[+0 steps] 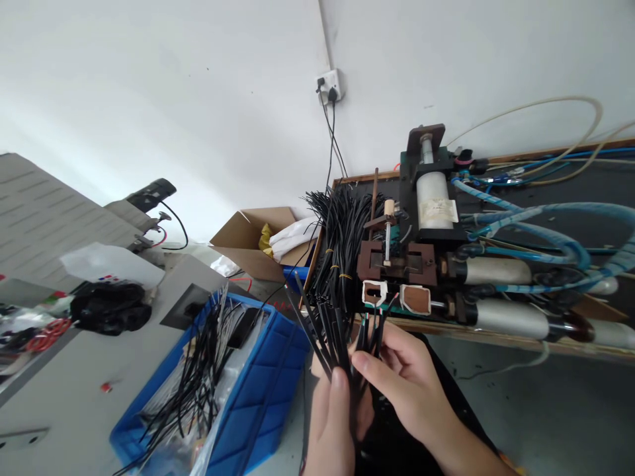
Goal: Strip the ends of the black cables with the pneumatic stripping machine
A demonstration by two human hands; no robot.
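Note:
My left hand (331,413) is closed round a fanned bunch of short black cables (325,324), thumb pressed on top. My right hand (404,373) pinches a few of these cables (371,334) near their stripped ends, which show red, white and green tips. Those tips sit just below the brown jaws (397,291) of a small pneumatic machine (436,225) on a wooden bench. A bigger bundle of black cables (342,231), tied with yellow bands, lies on the bench left of the machine.
A blue plastic crate (258,390) with loose black cables stands at lower left. Behind it are an open cardboard box (248,238), a grey cabinet top (64,370) and a black bag. Blue air hoses (555,225) run right from the machine. A wall socket (330,84) is above.

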